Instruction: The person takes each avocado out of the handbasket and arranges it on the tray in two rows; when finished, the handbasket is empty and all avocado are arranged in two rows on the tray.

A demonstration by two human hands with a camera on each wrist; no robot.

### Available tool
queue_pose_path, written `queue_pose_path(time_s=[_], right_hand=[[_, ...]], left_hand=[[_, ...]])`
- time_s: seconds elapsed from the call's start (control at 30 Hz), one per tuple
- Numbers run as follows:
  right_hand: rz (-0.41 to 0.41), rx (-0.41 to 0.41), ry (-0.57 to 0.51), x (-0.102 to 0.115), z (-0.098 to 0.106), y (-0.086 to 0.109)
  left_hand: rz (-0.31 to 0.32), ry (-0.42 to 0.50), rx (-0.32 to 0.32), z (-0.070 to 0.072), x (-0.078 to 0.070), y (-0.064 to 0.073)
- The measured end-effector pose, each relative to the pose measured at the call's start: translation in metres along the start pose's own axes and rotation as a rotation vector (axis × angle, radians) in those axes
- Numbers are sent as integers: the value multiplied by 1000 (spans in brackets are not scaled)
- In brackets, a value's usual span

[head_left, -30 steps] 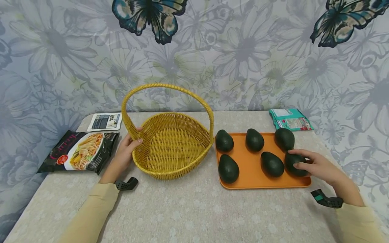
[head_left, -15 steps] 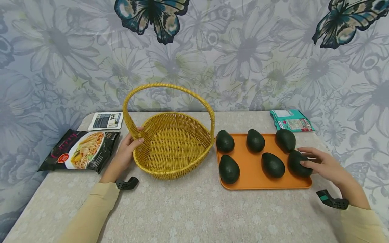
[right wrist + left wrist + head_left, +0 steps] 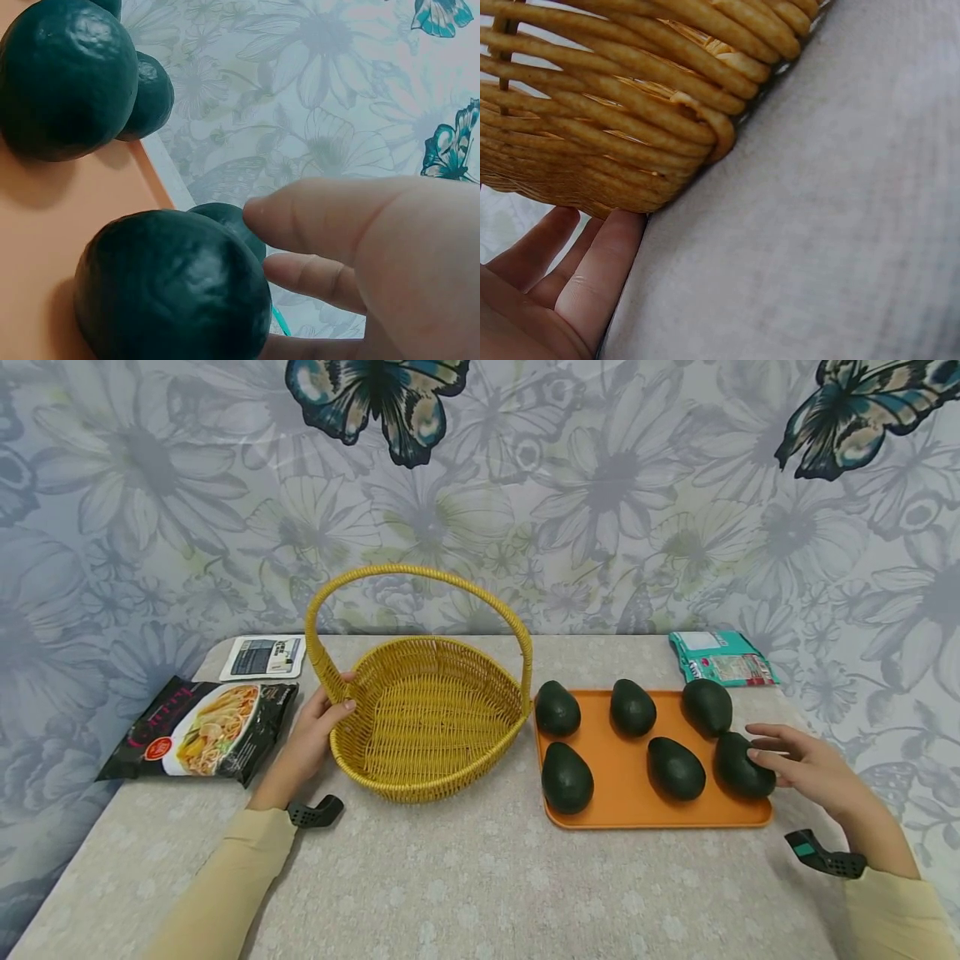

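My left hand (image 3: 307, 735) holds the left side of the yellow wicker basket (image 3: 427, 785), near the foot of its tall arched handle. The thumb lies over the rim; in the left wrist view, fingertips (image 3: 622, 232) meet the woven wall (image 3: 615, 135) low down. My right hand (image 3: 806, 768) is beside the front-right avocado (image 3: 742, 766), its fingers loosely extended. In the right wrist view the thumb and fingers stand at the right side of that avocado (image 3: 172, 292), not wrapped round it. Several dark green avocados lie on the orange tray (image 3: 615, 793).
A black noodle packet (image 3: 202, 731) and a white flat pack (image 3: 262, 658) lie left of the basket. At the back right is a teal packet (image 3: 723, 658). A flower-patterned wall covering (image 3: 600, 527) rises behind the table (image 3: 450, 893).
My right hand has loosened from the front-right avocado and drawn back a little to the right. That avocado sits slightly farther right. The left hand and basket stay put.
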State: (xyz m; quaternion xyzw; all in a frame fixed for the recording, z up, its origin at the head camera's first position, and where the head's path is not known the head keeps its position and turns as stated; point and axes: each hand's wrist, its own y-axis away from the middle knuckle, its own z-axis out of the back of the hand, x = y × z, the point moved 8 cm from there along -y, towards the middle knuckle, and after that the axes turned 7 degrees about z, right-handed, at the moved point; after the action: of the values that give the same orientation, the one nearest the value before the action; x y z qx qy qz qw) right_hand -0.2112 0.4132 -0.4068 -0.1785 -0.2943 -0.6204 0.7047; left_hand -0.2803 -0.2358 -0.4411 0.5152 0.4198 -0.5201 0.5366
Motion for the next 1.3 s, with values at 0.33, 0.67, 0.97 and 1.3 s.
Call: queue_pose_path(time_s=[0.33, 0.67, 0.97, 1.3], right_hand=[[-27, 16, 25, 0, -3, -2], [-11, 11, 20, 3, -2, -1], [8, -1, -2, 5, 1, 2], [3, -2, 18, 7, 6, 1]], left_hand=[[7, 4, -6, 0, 2, 0], [20, 12, -1, 0, 2, 0], [3, -12, -10, 1, 1, -1], [-10, -340, 4, 7, -13, 8]])
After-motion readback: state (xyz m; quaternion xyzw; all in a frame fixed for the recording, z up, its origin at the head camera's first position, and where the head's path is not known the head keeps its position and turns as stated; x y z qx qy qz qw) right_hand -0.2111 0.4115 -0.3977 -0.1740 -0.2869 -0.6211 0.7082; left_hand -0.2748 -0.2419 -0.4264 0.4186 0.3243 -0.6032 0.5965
